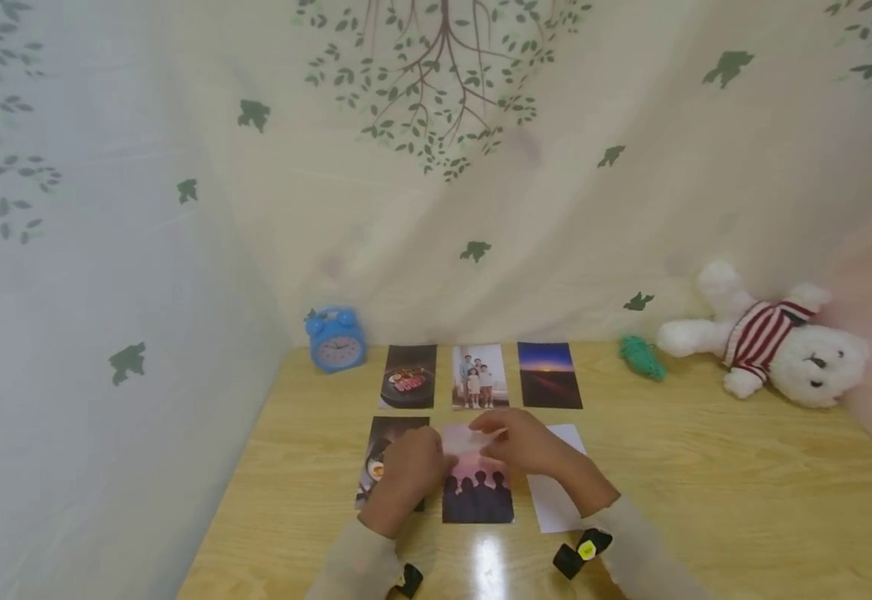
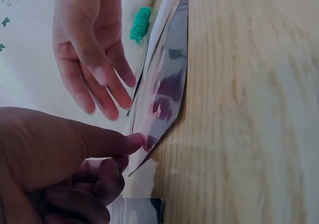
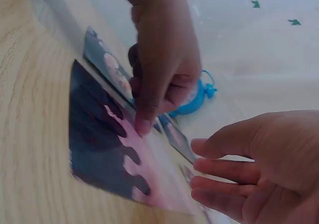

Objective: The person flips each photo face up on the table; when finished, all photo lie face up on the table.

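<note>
A photo card with dark silhouettes on a pink sky [image 1: 477,492] lies in the middle of the near row on the table. My left hand [image 1: 415,462] is at its left edge, the thumb on the card and the other fingers curled beside it. In the left wrist view the card [image 2: 169,92] looks slightly bowed. My right hand [image 1: 526,446] hovers at the card's upper right, fingers loosely bent and holding nothing. Left of it, partly under my left hand, is a food photo [image 1: 394,429]. A white card [image 1: 548,500] sits partly beneath my right forearm.
Behind stand three more photos in a row: a meat dish [image 1: 408,379], a family [image 1: 479,379] and a sunset [image 1: 549,375]. A blue alarm clock [image 1: 337,342] is at the back left. Green yarn [image 1: 642,357] and a white teddy bear [image 1: 769,342] lie at the back right.
</note>
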A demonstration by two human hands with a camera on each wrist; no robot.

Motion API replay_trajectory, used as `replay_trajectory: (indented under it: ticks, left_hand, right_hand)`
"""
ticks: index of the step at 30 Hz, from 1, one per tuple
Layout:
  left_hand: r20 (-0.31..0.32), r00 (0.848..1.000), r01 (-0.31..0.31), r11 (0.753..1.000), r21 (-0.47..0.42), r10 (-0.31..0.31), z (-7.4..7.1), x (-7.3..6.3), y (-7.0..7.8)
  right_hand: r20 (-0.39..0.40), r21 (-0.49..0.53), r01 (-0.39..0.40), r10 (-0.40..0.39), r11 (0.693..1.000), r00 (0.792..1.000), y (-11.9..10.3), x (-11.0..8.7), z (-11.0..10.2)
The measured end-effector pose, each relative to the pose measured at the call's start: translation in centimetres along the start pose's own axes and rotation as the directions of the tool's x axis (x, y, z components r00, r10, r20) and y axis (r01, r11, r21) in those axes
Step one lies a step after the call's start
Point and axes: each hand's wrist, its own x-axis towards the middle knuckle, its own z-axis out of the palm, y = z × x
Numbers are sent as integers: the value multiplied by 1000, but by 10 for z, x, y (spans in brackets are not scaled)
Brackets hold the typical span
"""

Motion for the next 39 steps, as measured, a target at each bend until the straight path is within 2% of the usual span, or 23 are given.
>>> replay_trajectory:
  ticks: [3, 5, 10, 16, 21, 23, 27, 33, 36, 39]
  left_hand:
    - [-22, 999, -41, 999, -6, 41, -1, -4, 6]
    - [-27, 997, -77, 997, -24, 76, -2, -8, 14]
    - [-20, 981, -194, 981, -27, 194, 0, -21, 45]
    - [3, 944, -328, 942, 69, 329, 16, -25, 87]
    - [92, 922, -388, 901, 194, 377, 34, -26, 111]
    - [127, 915, -403, 880, 250, 383, 38, -27, 116]
    - [150, 911, -411, 856, 312, 383, 42, -28, 119]
    - [186, 906, -420, 859, 293, 380, 41, -24, 119]
    - [203, 899, -433, 861, 266, 389, 41, -22, 119]
    - [208, 890, -448, 861, 241, 405, 42, -20, 119]
  right_hand:
    - [-52, 37, 0, 2, 999, 999, 7, -12, -18]
    - [-98, 2, -19, 20, 1000, 995, 15, -23, -32]
    - [-128, -74, -186, 176, 980, 976, 33, -47, -62]
    - [-101, -122, -323, 312, 938, 945, 46, -63, -81]
    - [-72, -111, -342, 336, 933, 939, 53, -65, -81]
    - [-61, -110, -340, 335, 934, 940, 54, -64, -80]
    - [-52, -125, -356, 352, 926, 934, 57, -62, -78]
    - [-46, -162, -406, 404, 899, 913, 60, -58, -83]
    - [-54, -118, -393, 390, 912, 919, 62, -58, -85]
    - [-60, -8, -366, 364, 931, 929, 66, -60, -86]
